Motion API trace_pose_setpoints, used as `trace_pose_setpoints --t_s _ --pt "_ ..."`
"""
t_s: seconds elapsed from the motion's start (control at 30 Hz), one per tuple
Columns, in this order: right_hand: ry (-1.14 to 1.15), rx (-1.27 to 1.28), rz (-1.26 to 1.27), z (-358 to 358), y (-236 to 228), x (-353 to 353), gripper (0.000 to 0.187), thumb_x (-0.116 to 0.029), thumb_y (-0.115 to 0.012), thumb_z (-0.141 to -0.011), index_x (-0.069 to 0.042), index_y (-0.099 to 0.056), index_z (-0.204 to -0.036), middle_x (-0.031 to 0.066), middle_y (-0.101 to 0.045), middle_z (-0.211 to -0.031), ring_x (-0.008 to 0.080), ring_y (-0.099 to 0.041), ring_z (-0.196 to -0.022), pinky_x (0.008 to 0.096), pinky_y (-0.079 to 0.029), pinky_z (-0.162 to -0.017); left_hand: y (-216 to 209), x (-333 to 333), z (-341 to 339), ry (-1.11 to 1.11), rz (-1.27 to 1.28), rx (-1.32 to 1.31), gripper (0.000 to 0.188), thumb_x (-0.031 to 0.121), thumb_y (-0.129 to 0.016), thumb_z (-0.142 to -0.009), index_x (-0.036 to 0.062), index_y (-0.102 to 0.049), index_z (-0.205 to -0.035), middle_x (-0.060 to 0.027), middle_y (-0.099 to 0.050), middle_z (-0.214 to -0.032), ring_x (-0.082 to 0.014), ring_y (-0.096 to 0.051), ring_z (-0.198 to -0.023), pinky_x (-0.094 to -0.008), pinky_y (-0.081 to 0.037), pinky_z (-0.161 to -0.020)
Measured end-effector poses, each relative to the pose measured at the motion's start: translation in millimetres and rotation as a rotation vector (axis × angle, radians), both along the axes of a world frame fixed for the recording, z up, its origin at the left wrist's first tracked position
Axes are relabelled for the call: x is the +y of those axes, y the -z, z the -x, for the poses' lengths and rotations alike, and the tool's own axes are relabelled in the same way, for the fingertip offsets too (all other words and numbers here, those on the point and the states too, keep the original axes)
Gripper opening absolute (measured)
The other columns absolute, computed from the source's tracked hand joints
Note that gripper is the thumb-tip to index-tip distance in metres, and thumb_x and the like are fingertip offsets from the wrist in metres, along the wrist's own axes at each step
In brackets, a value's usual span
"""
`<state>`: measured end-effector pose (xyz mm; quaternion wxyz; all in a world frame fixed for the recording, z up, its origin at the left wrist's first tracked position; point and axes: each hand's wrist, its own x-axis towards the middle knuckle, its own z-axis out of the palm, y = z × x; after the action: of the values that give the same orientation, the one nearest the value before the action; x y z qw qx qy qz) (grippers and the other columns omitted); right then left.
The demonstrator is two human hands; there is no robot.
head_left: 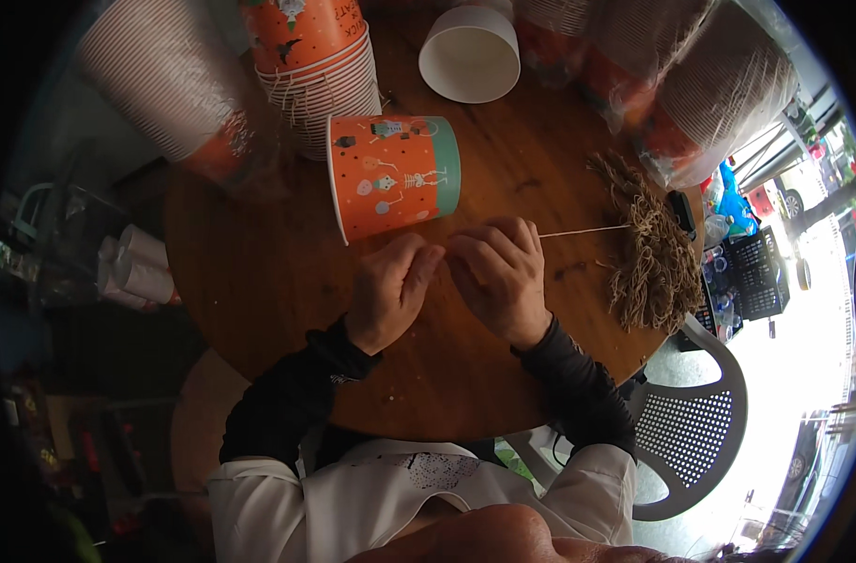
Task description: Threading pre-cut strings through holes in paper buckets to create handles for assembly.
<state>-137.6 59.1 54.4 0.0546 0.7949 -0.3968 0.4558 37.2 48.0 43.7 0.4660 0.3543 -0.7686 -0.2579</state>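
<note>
My right hand point(500, 281) is closed on a thin cord point(583, 231), which runs out to the right into a tangled heap of brown cords point(655, 253). Close beside it, my left hand point(390, 293) is closed with the thumb pressed to the fingers. Whatever it pinches is hidden. The fingertips of both hands nearly meet over the wooden table. Just beyond them an orange paper bucket point(371, 188) with a green base band and cartoon skeleton figures lies on its side, mouth to the left.
A stack of orange buckets point(320, 94) stands at the back left, near a wrapped stack point(156, 75). A white bucket point(484, 66) sits at the back, with more wrapped stacks point(719, 94) right of it. A grey plastic chair point(695, 432) stands right of the round table point(446, 394).
</note>
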Motion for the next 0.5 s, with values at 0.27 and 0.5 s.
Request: trace_pose_setpoints --t_s 0.27,0.5 --pt "-0.179 -0.193 -0.417 5.1 7.3 -4.0 0.016 -0.001 -0.068 -0.081 -0.004 -0.063 -0.095 0.0088 -0.062 -0.081 0.0252 -0.062 -0.069 0.0319 -0.049 -0.058 12.2 -5.8 6.8 -0.071 0.081 -0.002 0.006 -0.002 -0.059 -0.091 0.0006 -0.055 -0.088 -0.0117 -0.055 -0.077 -0.0254 -0.058 -0.066 -0.0333 -0.045 -0.059" --pt "-0.257 -0.362 -0.636 4.9 6.2 -6.9 0.013 -0.003 -0.065 -0.083 -0.002 -0.06 -0.096 0.0139 -0.059 -0.087 0.0305 -0.063 -0.074 0.0346 -0.051 -0.062 14.9 -8.0 -0.8 -0.048 0.056 -0.001 0.009 -0.006 -0.06 -0.088 0.0001 -0.057 -0.093 -0.0111 -0.06 -0.084 -0.0246 -0.062 -0.074 -0.0317 -0.049 -0.065"
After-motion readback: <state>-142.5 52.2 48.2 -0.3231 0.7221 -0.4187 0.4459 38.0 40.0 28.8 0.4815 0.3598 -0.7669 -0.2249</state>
